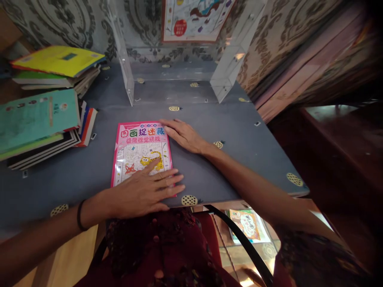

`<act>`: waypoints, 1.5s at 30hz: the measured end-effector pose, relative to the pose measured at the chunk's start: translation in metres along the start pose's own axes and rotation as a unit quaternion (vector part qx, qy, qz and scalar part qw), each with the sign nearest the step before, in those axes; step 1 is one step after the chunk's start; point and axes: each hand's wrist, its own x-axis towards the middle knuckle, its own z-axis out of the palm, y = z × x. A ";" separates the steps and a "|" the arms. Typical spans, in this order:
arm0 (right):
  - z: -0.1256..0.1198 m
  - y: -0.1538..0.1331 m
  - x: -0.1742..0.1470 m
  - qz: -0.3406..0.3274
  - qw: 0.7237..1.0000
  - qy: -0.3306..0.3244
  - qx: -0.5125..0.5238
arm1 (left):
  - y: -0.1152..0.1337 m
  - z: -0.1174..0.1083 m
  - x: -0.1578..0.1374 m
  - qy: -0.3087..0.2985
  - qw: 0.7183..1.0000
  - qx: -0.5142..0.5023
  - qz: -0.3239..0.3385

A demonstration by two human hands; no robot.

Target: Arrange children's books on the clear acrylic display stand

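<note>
A pink-bordered picture book [140, 149] lies shut and face up near the front edge of the table, with a yellow striped cat and a fox's head on its cover. Across its lower part my left hand [146, 189] rests flat, fingers spread to the right, hiding the bottom of the cover. My right hand [185, 135] touches the book's upper right corner with its fingertips, the fingers stretched out. Neither hand grasps anything.
Stacked books [38, 115] stand on the left of the grey pineapple-patterned table [197, 167]. A clear acrylic stand [176, 89] at the back holds another picture book [194, 24]. Below the table's right front lies an orange-covered book [248, 225].
</note>
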 end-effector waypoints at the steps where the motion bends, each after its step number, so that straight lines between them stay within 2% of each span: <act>1: 0.001 0.001 0.000 -0.002 1.000 -0.002 -0.001 | 0.002 0.000 -0.001 0.001 1.000 0.011 0.010; 7: 0.008 0.003 -0.001 -0.009 0.999 -0.001 -0.038 | 0.008 -0.002 -0.005 0.033 0.999 0.024 0.019; 9: 0.009 -0.001 -0.003 -0.016 0.998 -0.002 -0.063 | 0.009 -0.002 -0.010 0.080 0.996 0.018 0.019; 12: 0.015 -0.023 -0.010 -0.032 0.993 -0.008 -0.110 | 0.009 -0.001 -0.021 0.204 0.979 -0.001 0.003; 14: 0.023 -0.046 -0.019 -0.054 0.989 -0.024 -0.136 | 0.006 -0.002 -0.029 0.302 0.952 -0.023 -0.051; 16: 0.035 -0.070 -0.030 -0.082 0.984 -0.052 -0.149 | 0.000 -0.001 -0.038 0.364 0.916 -0.033 -0.167; 18: 0.046 -0.091 -0.040 -0.117 0.978 -0.095 -0.147 | -0.010 0.002 -0.046 0.363 0.882 -0.019 -0.300; 20: 0.053 -0.104 -0.047 -0.127 0.973 -0.129 -0.141 | -0.021 0.010 -0.052 0.322 0.865 0.001 -0.385; 23: 0.052 -0.110 -0.049 -0.104 0.973 -0.159 -0.131 | -0.033 0.026 -0.059 0.290 0.860 -0.006 -0.419; 25: 0.046 -0.112 -0.048 -0.071 0.975 -0.163 -0.130 | -0.036 0.033 -0.059 0.313 0.850 -0.060 -0.419; 27: 0.040 -0.113 -0.049 -0.034 0.978 -0.156 -0.131 | -0.039 0.033 -0.058 0.357 0.816 -0.157 -0.427; 28: 0.038 -0.113 -0.049 -0.026 0.979 -0.152 -0.131 | -0.041 0.030 -0.057 0.376 0.789 -0.224 -0.431; 31: 0.042 -0.105 -0.053 -0.043 0.981 -0.131 -0.137 | -0.046 0.013 -0.055 0.422 0.670 -0.426 -0.438; 34: 0.060 -0.084 -0.054 -0.092 0.977 -0.089 -0.171 | -0.052 -0.006 -0.057 0.447 0.546 -0.540 -0.458; 35: 0.068 -0.075 -0.053 -0.104 0.974 -0.064 -0.191 | -0.055 -0.010 -0.059 0.447 0.518 -0.562 -0.465; 37: 0.083 -0.058 -0.051 -0.130 0.965 -0.010 -0.226 | -0.063 -0.014 -0.063 0.445 0.483 -0.591 -0.468; 39: 0.097 -0.042 -0.048 -0.154 0.958 0.037 -0.239 | -0.072 -0.011 -0.064 0.435 0.473 -0.611 -0.461; 41: 0.105 -0.030 -0.046 -0.170 0.954 0.070 -0.238 | -0.079 -0.006 -0.062 0.408 0.477 -0.637 -0.447; 45: 0.099 -0.017 -0.049 -0.169 0.962 0.064 -0.204 | -0.079 -0.005 -0.049 0.319 0.517 -0.692 -0.389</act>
